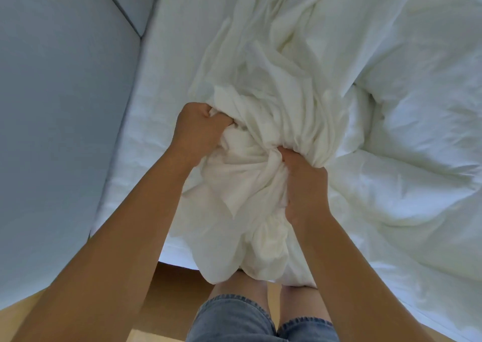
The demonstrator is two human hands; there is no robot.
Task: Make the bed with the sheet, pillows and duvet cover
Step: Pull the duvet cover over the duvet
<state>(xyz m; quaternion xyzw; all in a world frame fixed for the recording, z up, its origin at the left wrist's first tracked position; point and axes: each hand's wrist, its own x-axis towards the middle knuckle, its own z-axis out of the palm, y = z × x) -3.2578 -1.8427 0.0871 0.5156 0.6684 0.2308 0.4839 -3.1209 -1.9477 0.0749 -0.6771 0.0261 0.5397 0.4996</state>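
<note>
Head view: person stands at the bed's near edge, denim shorts (pixel 234 320) and wooden floor (pixel 167 287) at the bottom of the frame. Both arms reach forward into a gathered bundle of thin white cloth, probably the duvet cover (pixel 247 177). It lies on the mattress near the edge, its lower end drooping over toward the knees. Left hand (pixel 200 127) has its fingers curled tight into the upper folds. Right hand (pixel 305 185) clutches a fistful lower down, creases fanning out from the grip. A puffier white mass, likely the duvet (pixel 407 185), lies rumpled to the right, touching the bundle. A flat strip of sheet (pixel 159 85) shows on the left against a grey-blue panel (pixel 65 106). No pillows visible. Step in hand, as judged: gathering the cover to find its opening or a corner. Next move calls for working along the hem to a corner, then spreading the cloth over the duvet without dragging the sheet loose.
</note>
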